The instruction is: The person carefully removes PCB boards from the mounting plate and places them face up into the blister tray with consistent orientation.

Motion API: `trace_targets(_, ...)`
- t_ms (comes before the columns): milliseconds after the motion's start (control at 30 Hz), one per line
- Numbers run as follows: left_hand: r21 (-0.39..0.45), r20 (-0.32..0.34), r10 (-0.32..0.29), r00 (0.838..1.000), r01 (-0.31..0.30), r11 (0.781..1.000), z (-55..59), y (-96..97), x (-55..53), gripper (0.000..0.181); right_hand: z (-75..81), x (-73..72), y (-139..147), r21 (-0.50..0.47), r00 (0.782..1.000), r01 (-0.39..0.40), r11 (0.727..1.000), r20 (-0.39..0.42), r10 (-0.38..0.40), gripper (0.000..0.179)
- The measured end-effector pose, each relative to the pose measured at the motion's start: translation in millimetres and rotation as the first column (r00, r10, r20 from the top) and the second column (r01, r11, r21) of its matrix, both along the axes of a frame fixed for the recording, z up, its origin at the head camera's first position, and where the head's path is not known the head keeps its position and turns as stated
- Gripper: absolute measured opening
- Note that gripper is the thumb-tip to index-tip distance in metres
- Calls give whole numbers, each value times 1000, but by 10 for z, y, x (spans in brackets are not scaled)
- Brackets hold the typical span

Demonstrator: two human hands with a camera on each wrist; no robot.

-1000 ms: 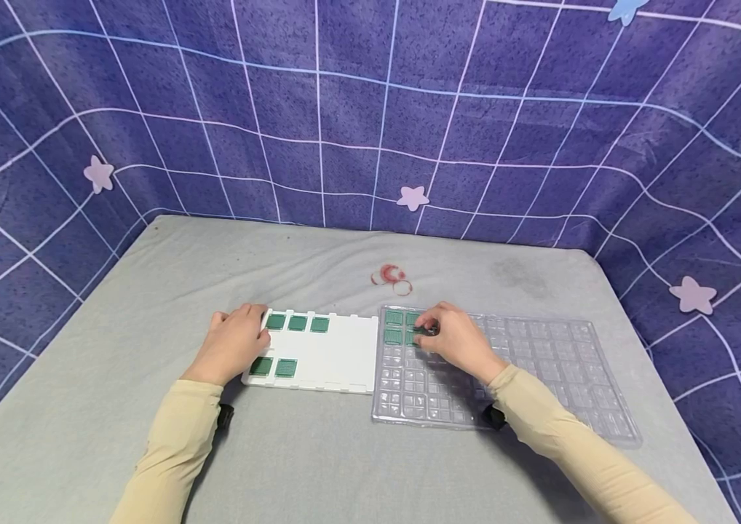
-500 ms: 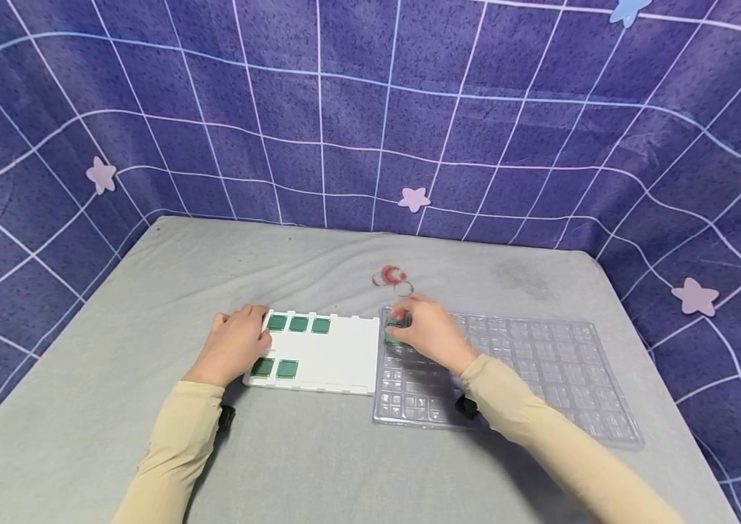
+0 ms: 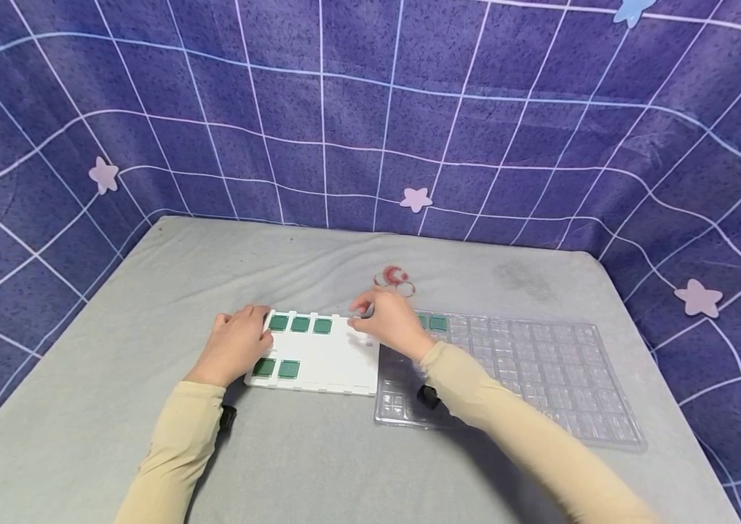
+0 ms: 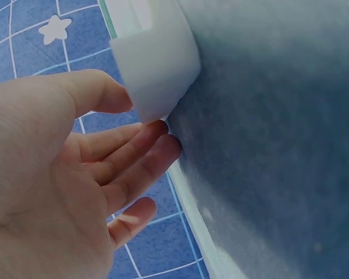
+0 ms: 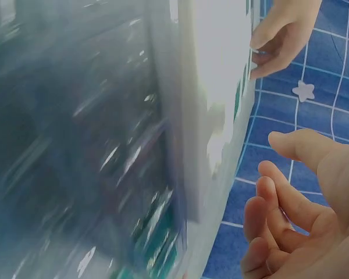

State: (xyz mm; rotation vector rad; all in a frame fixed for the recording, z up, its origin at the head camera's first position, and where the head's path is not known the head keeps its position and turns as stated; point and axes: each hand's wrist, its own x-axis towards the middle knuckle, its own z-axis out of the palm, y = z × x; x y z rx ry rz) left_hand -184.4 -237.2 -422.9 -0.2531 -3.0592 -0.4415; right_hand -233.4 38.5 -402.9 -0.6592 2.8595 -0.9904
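Note:
At the white notched tray's left end, my left hand (image 3: 233, 342) grips the edge. Seen from the left wrist, thumb and fingers (image 4: 141, 168) meet the corner of the white tray (image 4: 157, 70) from two sides. Small green circuit boards sit on the white tray (image 3: 338, 360): three along its far edge, the nearest to my right hand being a circuit board (image 3: 322, 325), and two near its front left. My right hand (image 3: 391, 320) hovers over the white tray's far right corner. In the right wrist view its thumb and fingers (image 5: 270, 192) are apart with nothing between them.
A clear plastic tray (image 3: 541, 364) with many square pockets lies against the white tray's right side. Green circuit boards (image 3: 438, 322) fill some of its far left pockets, partly hidden by my right hand. A purple grid-patterned curtain (image 3: 370, 109) surrounds the grey-covered table (image 3: 318, 451).
My right hand has moved left from the clear tray's far left pockets to above the white tray's right part. The left hand keeps its place on the white tray.

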Motion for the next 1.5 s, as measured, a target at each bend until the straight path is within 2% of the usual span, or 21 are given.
trace_targets(167,-2,-4,3,1000,-3,1000,-1,-4,0,44,-28,-22,-160,-29,1000,-3,1000,30,4,23)
trace_targets(333,-10,-4,5,1000,-5,1000,-5,-2,-12,45,-60,-25,-290,-9,999,5,1000,50,-4,24)
trace_targets(567,-15,1,6,1000,-6,1000,-16,-6,-18,46,-144,-14,-379,44,1000,2,999,16,-2,25)
trace_targets(967,-17,-2,8,1000,-8,1000,-17,-3,-9,46,-182,-16,-426,112,1000,-6,994,-24,9,26)
trace_targets(1300,-20,-9,5,1000,-5,1000,-14,0,2,45,-211,-8,-452,108,999,-10,994,-33,13,30)
trace_targets(1500,-12,-9,5,1000,-5,1000,-4,3,1,45,-189,3,-462,137,998,-10,990,-61,18,30)
